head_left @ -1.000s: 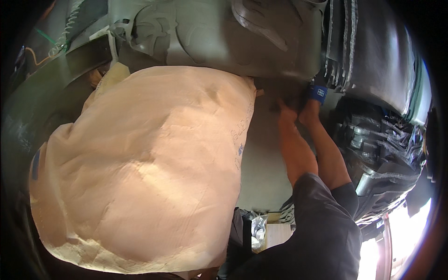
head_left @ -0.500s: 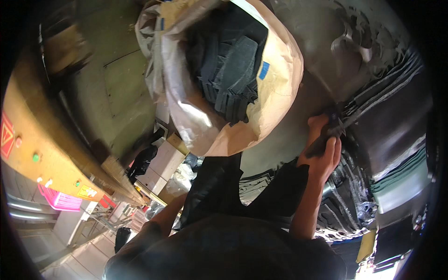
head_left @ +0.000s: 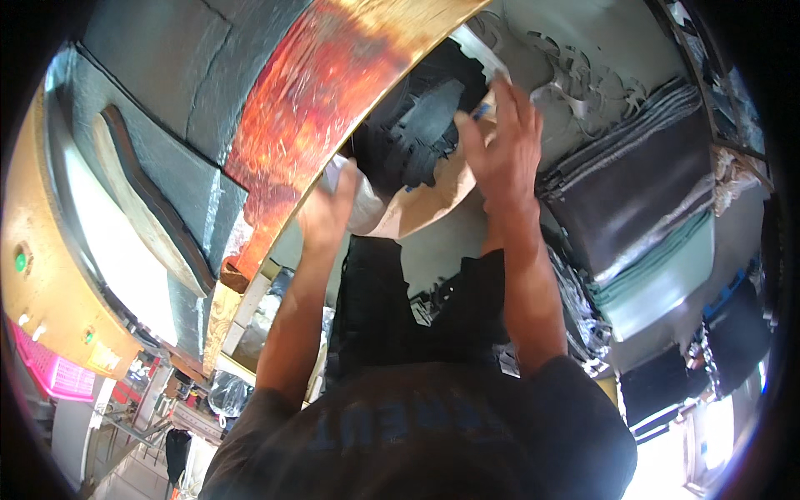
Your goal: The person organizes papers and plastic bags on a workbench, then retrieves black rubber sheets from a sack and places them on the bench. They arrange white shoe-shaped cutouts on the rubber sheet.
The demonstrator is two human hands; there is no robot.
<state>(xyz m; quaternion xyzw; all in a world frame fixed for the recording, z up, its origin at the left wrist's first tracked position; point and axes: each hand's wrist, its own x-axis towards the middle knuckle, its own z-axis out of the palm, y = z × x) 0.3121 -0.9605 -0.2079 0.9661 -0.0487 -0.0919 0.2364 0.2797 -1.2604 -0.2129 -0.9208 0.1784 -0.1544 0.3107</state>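
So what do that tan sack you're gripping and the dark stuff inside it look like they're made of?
The sack looks like thick matte kraft paper: tan, stiffly creased and folded at the mouth where the left hand and right hand grip it. The dark contents look like soft, dull black-grey fabric pieces, limp and layered, though rubber sheet can't be ruled out.

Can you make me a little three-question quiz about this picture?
1. True or false: both hands are on the tan paper sack.
2. What fills the sack: A) dark folded material, B) oranges, C) water?
3. Which hand reaches higher in the picture, the left hand or the right hand?

Key: 1 true; 2 A; 3 right hand.
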